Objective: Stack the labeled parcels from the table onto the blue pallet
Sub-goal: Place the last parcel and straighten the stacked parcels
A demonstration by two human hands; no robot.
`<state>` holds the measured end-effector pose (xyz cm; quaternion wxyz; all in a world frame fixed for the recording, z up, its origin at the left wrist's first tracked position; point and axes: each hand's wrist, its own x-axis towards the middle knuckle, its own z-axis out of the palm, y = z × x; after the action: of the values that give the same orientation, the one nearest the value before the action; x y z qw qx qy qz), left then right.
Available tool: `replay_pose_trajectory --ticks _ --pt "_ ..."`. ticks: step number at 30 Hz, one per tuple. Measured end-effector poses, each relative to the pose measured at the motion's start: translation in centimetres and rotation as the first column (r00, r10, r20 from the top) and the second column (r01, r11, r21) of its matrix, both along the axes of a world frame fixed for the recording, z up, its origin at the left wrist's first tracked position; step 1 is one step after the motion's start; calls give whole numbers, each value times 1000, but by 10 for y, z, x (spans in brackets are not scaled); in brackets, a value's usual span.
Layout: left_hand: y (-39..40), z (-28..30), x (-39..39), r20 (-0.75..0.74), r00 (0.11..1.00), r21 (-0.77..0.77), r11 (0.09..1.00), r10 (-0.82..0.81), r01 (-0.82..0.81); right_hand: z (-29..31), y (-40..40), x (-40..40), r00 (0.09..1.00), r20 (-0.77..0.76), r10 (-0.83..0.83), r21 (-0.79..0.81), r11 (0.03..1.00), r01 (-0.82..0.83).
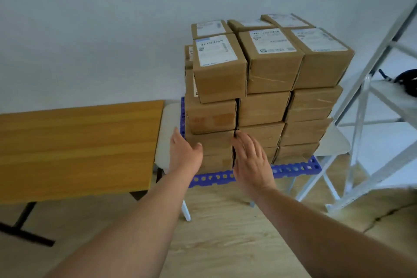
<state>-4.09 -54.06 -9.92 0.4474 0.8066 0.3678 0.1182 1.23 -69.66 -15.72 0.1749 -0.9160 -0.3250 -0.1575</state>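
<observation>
On the far left I see the wooden table (76, 146), its top bare in the part that shows, standing on dark legs. Just beside its right end a pale folding stand (165, 119) carries the blue pallet (291, 169), whose perforated front edge shows below the boxes.

My left hand (184, 153) reaches forward with the fingers straight and the thumb spread. The palm lies flat against the left face of a lower parcel (209, 143) at the left front corner of the stack, and the thumb tip rests on its front face. It grips nothing.

My right hand (250, 160) is just to the right of that, palm turned left, fingers extended and slightly fanned. The fingertips sit at the dark vertical gap between the left column and the middle column; I cannot tell if they actually touch the cardboard. This hand holds nothing either.

The stacked parcels (266, 106) stand on the pallet four layers high and three columns wide across the front, with more behind. The top left parcel (218, 67) overhangs toward me and sits slightly askew on the box under it. White shipping labels (272, 40) face upward on the top layer.

To the right a white metal rack (361, 106) leans into view, with a dark object (406, 81) on one shelf, too cropped to identify. The floor (225, 232) is light wood.
</observation>
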Motion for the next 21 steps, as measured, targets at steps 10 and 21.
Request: replay_pose_trajectory --ticks 10,21 --pt "6 -14 17 -58 991 -72 991 -120 115 19 5 -4 963 -243 -114 -50 993 105" --pt "-2 -14 22 -60 995 -71 994 -83 79 16 4 2 936 -334 -112 -53 994 101"
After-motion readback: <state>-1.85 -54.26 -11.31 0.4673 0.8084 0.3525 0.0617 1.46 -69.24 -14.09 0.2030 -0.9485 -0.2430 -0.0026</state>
